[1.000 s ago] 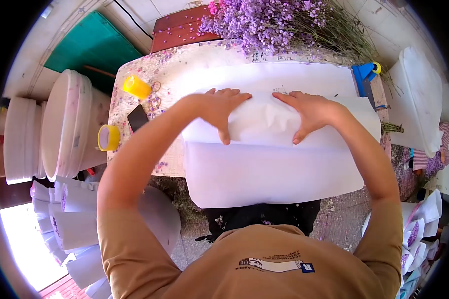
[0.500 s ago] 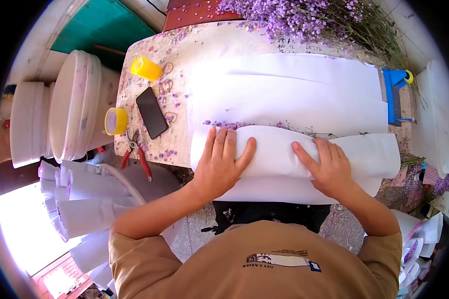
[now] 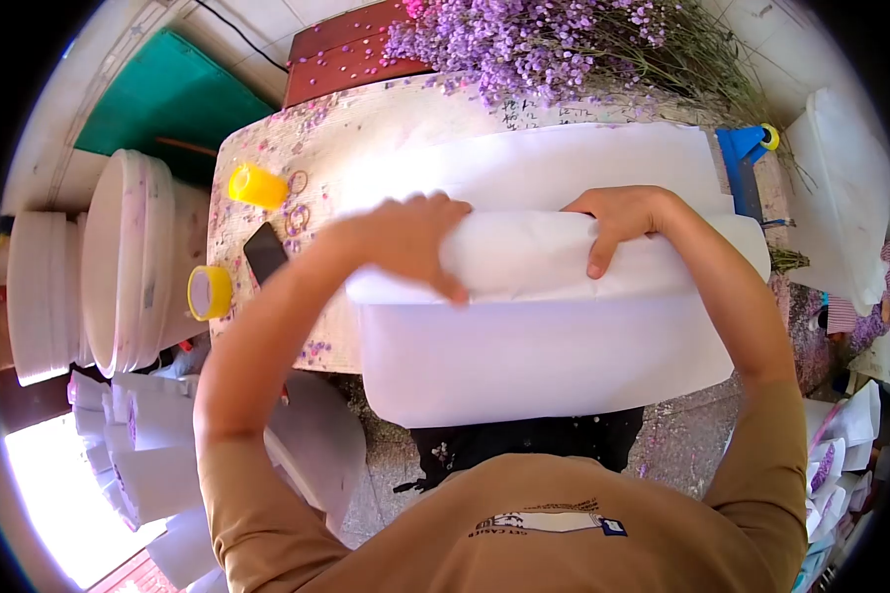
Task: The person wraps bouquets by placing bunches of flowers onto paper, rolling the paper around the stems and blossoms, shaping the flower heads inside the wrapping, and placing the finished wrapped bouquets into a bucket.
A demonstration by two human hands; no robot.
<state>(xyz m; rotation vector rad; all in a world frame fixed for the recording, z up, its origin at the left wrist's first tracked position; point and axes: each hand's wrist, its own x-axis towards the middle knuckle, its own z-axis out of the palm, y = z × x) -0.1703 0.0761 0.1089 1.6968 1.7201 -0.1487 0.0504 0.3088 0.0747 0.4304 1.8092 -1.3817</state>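
Note:
A white paper roll [image 3: 534, 257] lies across the table, wrapped around flowers whose stems [image 3: 787, 260] stick out at its right end. My right hand [image 3: 628, 219] grips the roll right of its middle, thumb on the near face and fingers over the far side. My left hand [image 3: 405, 242], blurred by motion, is at the roll's left part with thumb and fingers spread apart. Loose white paper [image 3: 544, 361] extends from beneath the roll over the near table edge. Another white sheet [image 3: 583, 163] lies beyond it. The blossoms inside the roll are hidden.
Purple flowers [image 3: 534, 44] are piled at the table's back. A blue tape dispenser [image 3: 742, 173] stands at the right edge. To the left are yellow tape rolls [image 3: 257, 186], a phone [image 3: 264, 252] and rubber bands [image 3: 297, 217]. Wrapped bundles [image 3: 158, 484] stand at lower left.
The roll has moved away from me, exposing more paper on the near side. The purple blossoms along its far edge are now covered. Both hands have shifted forward, the left also leftward.

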